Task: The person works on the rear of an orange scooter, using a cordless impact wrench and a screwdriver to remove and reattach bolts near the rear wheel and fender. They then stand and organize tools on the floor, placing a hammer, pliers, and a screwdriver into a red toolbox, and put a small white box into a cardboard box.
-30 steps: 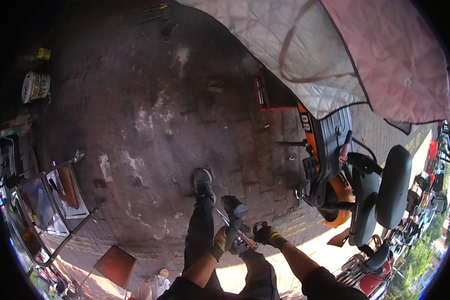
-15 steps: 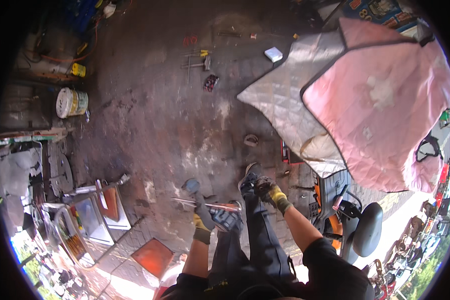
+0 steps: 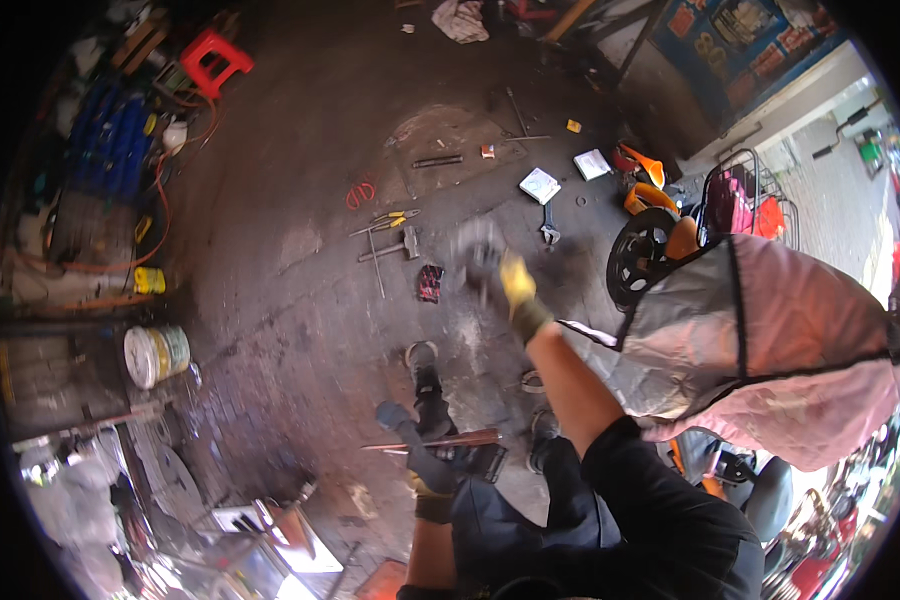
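Far left, I get blue crates (image 3: pixel 105 150), with a yellow tub (image 3: pixel 150 280) nearer me and a white bucket (image 3: pixel 157 357) nearer still. A red stool (image 3: pixel 215 65) stands farther back.

Moving right, pliers (image 3: pixel 398 218) with yellow handles, a hammer (image 3: pixel 410 243) and a thin rod (image 3: pixel 376 265) lie close together on the floor, the rod crossing the hammer's handle. A dark red cloth (image 3: pixel 430 283) sits just right of them.

Low in my view, I have the left hand (image 3: pixel 432 473), in a yellow and grey glove, wrapped round a dark tool (image 3: pixel 485 462) with a blocky black end. A thin brown bar (image 3: pixel 470 438) runs crosswise at the same hand. Both are in front of the lap; I can't make out exactly how the fingers divide between them.

I see the right hand (image 3: pixel 513 280) stretched well forward over the floor, smeared by blur. I cannot tell whether its fingers are spread or pressed together, nor whether the dark smear at their tips is glove or something held.

Beyond it are a white box (image 3: pixel 540 185) and a wrench (image 3: pixel 549 228) right beside it, then a black wheel (image 3: pixel 635 258) and a pink and grey quilt (image 3: pixel 820 330).
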Available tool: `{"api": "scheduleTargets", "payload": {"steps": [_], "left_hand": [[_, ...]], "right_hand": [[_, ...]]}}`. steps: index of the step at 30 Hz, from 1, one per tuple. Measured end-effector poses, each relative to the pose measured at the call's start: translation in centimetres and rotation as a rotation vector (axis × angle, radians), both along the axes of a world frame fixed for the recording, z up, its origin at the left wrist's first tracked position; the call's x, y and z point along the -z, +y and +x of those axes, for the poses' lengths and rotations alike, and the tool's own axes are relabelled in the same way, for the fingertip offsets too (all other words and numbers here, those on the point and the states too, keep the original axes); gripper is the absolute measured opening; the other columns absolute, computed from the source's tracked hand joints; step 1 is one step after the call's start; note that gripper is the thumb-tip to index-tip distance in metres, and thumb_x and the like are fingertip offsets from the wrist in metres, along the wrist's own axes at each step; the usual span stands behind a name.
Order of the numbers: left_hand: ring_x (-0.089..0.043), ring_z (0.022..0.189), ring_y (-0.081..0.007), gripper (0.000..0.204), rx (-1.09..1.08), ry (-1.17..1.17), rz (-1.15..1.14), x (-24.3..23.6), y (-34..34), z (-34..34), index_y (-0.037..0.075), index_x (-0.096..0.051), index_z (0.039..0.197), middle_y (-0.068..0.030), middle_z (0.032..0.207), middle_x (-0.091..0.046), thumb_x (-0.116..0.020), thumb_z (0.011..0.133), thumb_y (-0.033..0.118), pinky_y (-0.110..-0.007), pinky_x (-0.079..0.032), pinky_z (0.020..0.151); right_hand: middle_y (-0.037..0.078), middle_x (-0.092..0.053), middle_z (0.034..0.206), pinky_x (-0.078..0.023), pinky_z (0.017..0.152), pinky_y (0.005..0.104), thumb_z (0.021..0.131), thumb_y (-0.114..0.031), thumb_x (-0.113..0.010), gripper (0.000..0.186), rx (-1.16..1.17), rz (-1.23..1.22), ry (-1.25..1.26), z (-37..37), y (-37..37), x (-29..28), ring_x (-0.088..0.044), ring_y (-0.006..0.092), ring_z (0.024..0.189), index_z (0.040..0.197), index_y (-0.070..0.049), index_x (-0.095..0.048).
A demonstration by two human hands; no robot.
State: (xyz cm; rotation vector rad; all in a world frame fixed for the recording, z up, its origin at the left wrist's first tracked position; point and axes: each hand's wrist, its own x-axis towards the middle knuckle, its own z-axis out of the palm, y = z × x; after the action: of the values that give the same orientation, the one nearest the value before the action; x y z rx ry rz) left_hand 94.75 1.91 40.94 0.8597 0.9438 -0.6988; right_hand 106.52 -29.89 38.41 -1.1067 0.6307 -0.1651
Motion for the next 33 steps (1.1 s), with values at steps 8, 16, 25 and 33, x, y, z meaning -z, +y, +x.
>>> {"api": "scheduleTargets", "payload": {"steps": [8,16,25,33], "left_hand": [[-0.074,0.083,-0.0286,0.061,0.593,-0.308,0.198,11.0,-6.0,13.7,0.003,-0.059,0.136,-0.0167,0.098,-0.077,-0.054,0.109,0.058,-0.041,-0.062,0.076],[-0.068,0.107,-0.0244,0.062,0.805,-0.156,0.210,23.8,-2.8,15.4,0.002,-0.052,0.149,-0.0150,0.131,-0.065,-0.047,0.113,0.054,-0.037,-0.054,0.092],[-0.071,0.103,-0.0238,0.055,0.987,0.041,0.264,28.2,-2.8,11.5,-0.005,-0.060,0.137,-0.0103,0.116,-0.075,-0.050,0.114,0.044,-0.039,-0.056,0.095],[-0.076,0.100,-0.0275,0.053,1.124,0.176,0.154,26.8,-5.4,9.6,-0.005,-0.058,0.137,-0.0201,0.113,-0.077,-0.053,0.113,0.042,-0.039,-0.059,0.092]], "right_hand": [[0.009,-0.077,0.106,-0.055,0.062,0.0253,0.100,-0.022,-0.075,0.034,0.216,0.049,0.003,7.8,-8.1,0.9,-0.071,0.0127,0.078,0.128,-0.004,-0.071],[0.010,-0.076,0.110,-0.052,0.058,0.0306,0.099,-0.032,-0.078,0.054,0.382,0.616,0.853,-18.2,5.9,29.7,-0.067,0.0165,0.070,0.146,-0.020,-0.053],[0.010,-0.067,0.091,-0.048,0.053,0.0342,0.101,-0.042,-0.071,0.044,1.082,0.818,0.751,-29.7,16.1,48.1,-0.063,0.0209,0.065,0.127,-0.007,-0.064],[0.007,-0.065,0.083,-0.047,0.052,0.0344,0.094,-0.056,-0.073,0.050,0.934,0.816,0.875,-30.1,14.0,54.9,-0.059,0.0206,0.061,0.110,-0.009,-0.072]]}}
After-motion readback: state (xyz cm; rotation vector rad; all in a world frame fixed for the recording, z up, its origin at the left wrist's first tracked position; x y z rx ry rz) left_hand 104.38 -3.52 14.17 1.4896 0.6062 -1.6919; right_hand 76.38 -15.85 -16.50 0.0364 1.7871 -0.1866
